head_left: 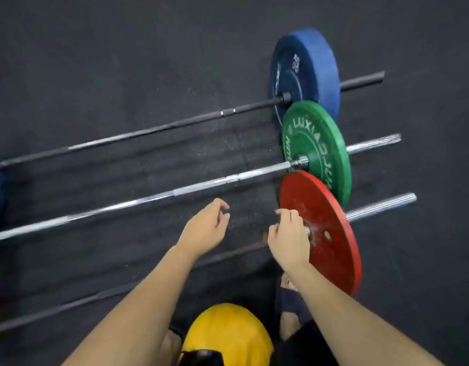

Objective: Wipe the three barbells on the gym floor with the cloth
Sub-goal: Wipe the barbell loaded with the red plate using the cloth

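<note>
At lower centre, left hand (205, 228) loosely curled and empty, right hand (287, 239) over nearest barbell (381, 207) beside red plate (331, 254), grip unclear.

Taken from a single wide-angle camera worn on the head, facing forward and steeply down onto the gym floor (122, 48), close enough for both bare forearms (149, 299) to enter from 6 o'clock and fill the lower half. Centred just above the left hand (205, 228) and right hand (287, 239), with the barbells (149, 199) crossing from 9 toward 2 o'clock and the blue plate (304, 72) at 1 o'clock as the farthest object in frame.
</note>
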The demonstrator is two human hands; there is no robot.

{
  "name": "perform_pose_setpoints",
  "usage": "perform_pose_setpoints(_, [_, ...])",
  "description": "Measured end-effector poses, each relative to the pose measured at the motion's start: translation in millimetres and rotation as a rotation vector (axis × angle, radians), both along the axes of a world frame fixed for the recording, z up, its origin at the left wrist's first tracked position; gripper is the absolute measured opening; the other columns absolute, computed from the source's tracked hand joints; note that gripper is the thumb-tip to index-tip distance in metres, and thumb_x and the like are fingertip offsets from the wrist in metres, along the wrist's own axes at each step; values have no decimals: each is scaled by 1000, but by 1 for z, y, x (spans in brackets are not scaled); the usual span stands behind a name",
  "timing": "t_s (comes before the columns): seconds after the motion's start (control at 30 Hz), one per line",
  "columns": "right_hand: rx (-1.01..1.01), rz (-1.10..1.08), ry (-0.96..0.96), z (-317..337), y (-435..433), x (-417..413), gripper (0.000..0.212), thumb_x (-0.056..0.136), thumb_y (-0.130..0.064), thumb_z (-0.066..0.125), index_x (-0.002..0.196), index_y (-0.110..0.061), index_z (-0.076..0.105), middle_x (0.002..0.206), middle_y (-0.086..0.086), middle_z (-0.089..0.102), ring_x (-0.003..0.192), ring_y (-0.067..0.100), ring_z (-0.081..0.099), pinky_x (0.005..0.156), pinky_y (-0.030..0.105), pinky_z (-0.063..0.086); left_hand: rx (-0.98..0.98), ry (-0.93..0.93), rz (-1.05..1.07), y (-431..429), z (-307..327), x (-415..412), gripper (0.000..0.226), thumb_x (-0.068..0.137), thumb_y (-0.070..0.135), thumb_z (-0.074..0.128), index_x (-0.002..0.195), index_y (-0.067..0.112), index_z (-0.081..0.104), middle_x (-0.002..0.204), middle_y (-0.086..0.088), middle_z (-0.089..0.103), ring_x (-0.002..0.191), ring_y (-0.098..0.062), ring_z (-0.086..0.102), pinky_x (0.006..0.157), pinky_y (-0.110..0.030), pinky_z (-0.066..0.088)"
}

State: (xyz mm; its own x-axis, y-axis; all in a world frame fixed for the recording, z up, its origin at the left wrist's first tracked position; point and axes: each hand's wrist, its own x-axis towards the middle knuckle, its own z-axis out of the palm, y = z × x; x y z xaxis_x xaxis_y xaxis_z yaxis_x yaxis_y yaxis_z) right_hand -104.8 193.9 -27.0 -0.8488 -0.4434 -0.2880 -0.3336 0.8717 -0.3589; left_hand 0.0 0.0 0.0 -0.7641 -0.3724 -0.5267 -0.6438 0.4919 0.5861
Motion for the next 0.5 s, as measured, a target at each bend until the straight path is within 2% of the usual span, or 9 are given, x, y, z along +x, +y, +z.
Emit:
perform_pose_setpoints(0.13, [59, -9, 50, -103, -2, 16, 33, 89, -12, 62, 123, -11, 63, 119, 8, 61, 111, 30, 58, 93, 43, 50, -16, -3, -129, -1, -106, 1, 17, 108, 36, 43, 120, 25, 46, 85, 11, 57, 74, -5, 56, 67, -29, 40])
perform_pose_setpoints(0.23, [163, 8, 200, -177, 18, 30, 32, 89, -19, 65, 120, -15, 68, 127, 5, 64, 121, 30, 56, 106, 50, 40, 14, 39, -180, 9, -172, 3, 16, 108, 38, 41, 115, 25, 45, 90, 10, 59, 78, -7, 58, 73, -34, 46])
perform_pose_setpoints(0.33, [195, -77, 328, -236, 39, 39, 28, 91, -30, 61, 115, -19, 71, 130, 3, 64, 126, 33, 51, 107, 57, 30, 4, 95, -277, 25, -224, -4, 16, 108, 39, 39, 110, 24, 43, 95, 9, 59, 80, -15, 59, 78, -41, 51])
perform_pose_setpoints(0.4, [178, -74, 373, -263, 43, 44, 26, 90, -33, 57, 104, -19, 75, 121, 2, 67, 126, 34, 49, 105, 60, 30, 14, 147, -291, 41, -248, -9, 17, 109, 40, 36, 108, 24, 43, 95, 8, 57, 80, -16, 59, 78, -43, 51])
perform_pose_setpoints(0.5, [120, -51, 522, -288, 49, 44, 26, 90, -30, 52, 85, -18, 74, 99, 0, 68, 114, 34, 54, 99, 58, 32, 21, 197, -277, 65, -278, -10, 18, 109, 42, 34, 106, 26, 41, 98, 7, 58, 80, -14, 59, 76, -41, 49])
